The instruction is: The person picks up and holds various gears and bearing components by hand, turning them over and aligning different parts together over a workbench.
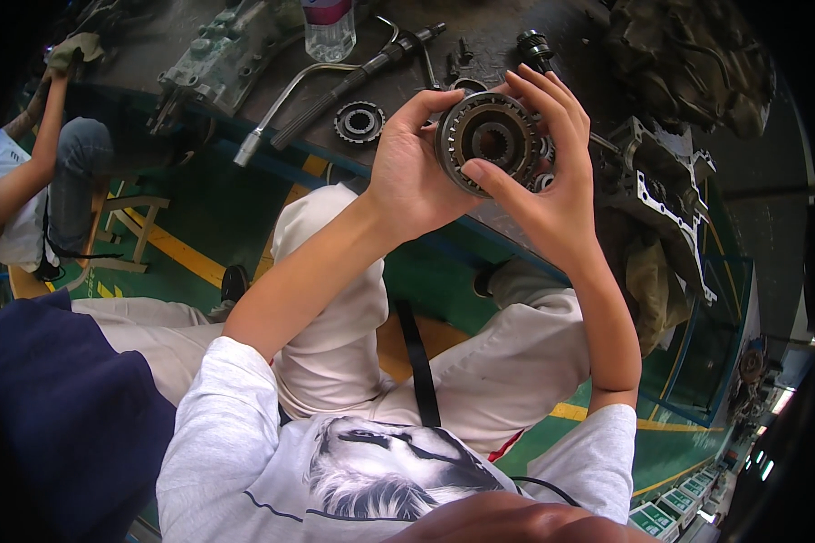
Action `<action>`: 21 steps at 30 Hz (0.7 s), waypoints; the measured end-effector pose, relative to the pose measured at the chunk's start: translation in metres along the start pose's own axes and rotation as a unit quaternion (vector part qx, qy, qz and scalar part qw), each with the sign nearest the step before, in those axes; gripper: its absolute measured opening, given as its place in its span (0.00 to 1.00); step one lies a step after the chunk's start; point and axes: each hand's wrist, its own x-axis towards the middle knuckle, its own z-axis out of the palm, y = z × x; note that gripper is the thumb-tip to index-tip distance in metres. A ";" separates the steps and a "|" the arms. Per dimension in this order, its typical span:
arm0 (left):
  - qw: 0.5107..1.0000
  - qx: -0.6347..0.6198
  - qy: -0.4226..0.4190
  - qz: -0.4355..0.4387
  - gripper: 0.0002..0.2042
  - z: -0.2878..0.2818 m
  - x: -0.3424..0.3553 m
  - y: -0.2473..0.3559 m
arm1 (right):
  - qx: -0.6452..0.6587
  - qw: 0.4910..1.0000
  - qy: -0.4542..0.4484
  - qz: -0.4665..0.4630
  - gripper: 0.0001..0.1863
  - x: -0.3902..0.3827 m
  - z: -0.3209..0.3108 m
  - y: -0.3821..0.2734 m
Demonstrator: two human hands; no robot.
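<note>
Both my hands hold up a round dark metal gear (460, 143) at the table's near edge. It has a toothed rim and a splined bore in the middle. My left hand (414, 176) grips its left side, with the fingers partly hidden behind it. My right hand (557, 185) closes round its right side, the thumb lying across the front face and the fingers reaching over the top. A smaller toothed ring (359, 121) lies on the table left of my left hand. Beyond it are a long splined shaft (358, 86) and a bent metal wrench (285, 100).
A clear bottle (330, 36) stands at the back, near a pale metal housing (213, 63). To the right are an open gearbox casing (666, 176) and a large dark casting (693, 59). A short geared shaft (535, 47) stands behind my hands. Another person (27, 181) sits at far left.
</note>
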 end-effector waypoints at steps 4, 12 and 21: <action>0.997 -0.020 -0.069 -0.021 0.24 -0.011 0.005 0.000 | -0.019 1.000 0.003 -0.014 0.37 0.004 -0.002 0.005; 0.988 0.003 0.030 0.148 0.27 0.006 0.008 0.015 | -0.151 0.986 -0.054 0.034 0.29 -0.001 -0.016 0.098; 0.987 0.013 0.054 0.154 0.27 0.004 0.004 0.016 | -0.182 0.960 -0.189 0.097 0.33 -0.001 -0.019 0.097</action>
